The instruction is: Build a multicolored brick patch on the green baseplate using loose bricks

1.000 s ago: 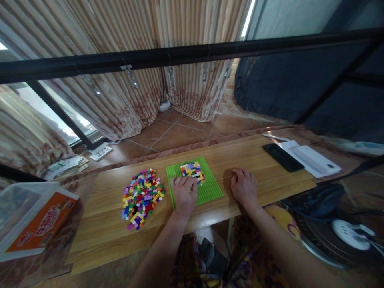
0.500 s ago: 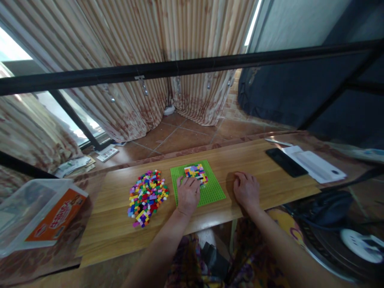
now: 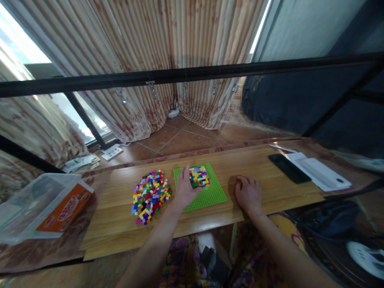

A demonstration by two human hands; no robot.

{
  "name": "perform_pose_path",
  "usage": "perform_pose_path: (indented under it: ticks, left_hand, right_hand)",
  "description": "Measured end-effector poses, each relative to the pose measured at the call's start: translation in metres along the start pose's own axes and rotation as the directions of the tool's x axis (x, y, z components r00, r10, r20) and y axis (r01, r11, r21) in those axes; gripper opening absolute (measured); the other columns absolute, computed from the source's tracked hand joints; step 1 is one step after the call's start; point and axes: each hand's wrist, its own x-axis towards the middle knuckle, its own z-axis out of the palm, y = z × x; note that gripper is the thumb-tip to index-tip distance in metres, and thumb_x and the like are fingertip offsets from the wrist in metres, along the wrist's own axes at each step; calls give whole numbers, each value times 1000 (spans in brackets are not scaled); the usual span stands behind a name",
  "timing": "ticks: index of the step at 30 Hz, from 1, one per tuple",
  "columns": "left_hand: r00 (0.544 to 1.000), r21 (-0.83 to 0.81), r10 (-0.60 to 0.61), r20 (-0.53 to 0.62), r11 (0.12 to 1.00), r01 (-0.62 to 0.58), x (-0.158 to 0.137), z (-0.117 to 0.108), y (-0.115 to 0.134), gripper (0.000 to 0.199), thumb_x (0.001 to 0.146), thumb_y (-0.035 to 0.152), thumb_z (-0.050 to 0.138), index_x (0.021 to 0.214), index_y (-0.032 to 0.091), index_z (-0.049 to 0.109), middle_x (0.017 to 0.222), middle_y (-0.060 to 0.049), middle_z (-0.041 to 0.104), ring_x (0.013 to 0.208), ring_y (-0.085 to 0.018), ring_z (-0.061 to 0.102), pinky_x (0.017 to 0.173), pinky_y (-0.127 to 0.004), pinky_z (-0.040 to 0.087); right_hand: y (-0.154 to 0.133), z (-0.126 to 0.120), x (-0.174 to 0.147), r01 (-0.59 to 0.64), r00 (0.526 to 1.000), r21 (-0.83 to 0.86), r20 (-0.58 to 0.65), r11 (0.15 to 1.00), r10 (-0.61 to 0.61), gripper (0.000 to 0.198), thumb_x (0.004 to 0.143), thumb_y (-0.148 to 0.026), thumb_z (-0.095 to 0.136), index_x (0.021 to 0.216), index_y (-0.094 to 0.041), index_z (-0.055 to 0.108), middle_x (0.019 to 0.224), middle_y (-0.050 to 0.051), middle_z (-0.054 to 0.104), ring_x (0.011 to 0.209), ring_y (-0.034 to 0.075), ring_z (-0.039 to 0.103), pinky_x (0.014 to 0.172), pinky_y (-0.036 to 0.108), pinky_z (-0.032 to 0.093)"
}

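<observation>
My left hand is over the left part of a green studded baseplate. Its thumb and fingers are spread around the left and near sides of a patch of multicoloured toy bricks fixed on the plate. The fingertips are close to the patch; whether they touch it I cannot tell. Right of the plate, my right hand rests on the wooden board with its fingers curled in and nothing visible in them. Left of the plate lies a loose heap of small coloured bricks.
A clear plastic box with an orange label stands at the left. A black phone and white papers or cards lie at the right end of the wooden board. A dark metal bar crosses beyond the board.
My left hand has turned and shifted slightly left, its thumb now spread from the fingers, uncovering more of the brick patch. My right hand keeps its place. The view has shifted slightly.
</observation>
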Motion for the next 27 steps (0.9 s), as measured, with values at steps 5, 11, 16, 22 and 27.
perform_pose_path:
  ticks: [5,11,16,22,27]
  left_hand:
    - [994,-37,0,105,999,4,13,-1,-13,97,58,19,83,143,19,36,136,-16,54,127,-30,51,106,-48,40]
    - [985,-63,32,170,998,-21,3,-9,-17,101,56,21,85,143,18,36,139,-16,52,128,-30,50,108,-49,39]
    - [990,-50,-7,140,999,15,-13,-10,-8,95,60,22,82,143,16,36,140,-18,50,130,-32,47,109,-51,38]
    - [995,-41,79,-69,996,-82,-45,-22,-6,72,76,17,68,142,19,37,143,-13,48,135,-26,42,114,-46,35]
    - [936,173,15,-351,984,50,-73,-56,-27,33,83,14,56,115,18,60,121,-11,62,115,-25,55,102,-45,44]
  right_hand:
    - [1,2,-1,1,1000,6,-5,1000,-1,29,87,-22,44,105,-17,66,109,12,65,95,24,52,81,37,35]
    - [2,0,0,12,1000,-27,2,1000,-12,29,87,-21,44,105,-16,67,109,12,66,94,25,53,81,37,37]
    - [3,-1,-1,22,1000,-56,-7,998,-23,29,87,-21,44,104,-16,67,107,11,67,93,25,54,78,36,38]
    - [13,7,-1,70,997,-76,-35,995,-73,30,86,-23,45,102,-15,68,104,13,68,88,25,55,78,37,39]
    - [18,11,-2,85,995,-84,-46,993,-89,32,85,-25,44,102,-15,69,103,13,68,88,26,56,77,37,39]
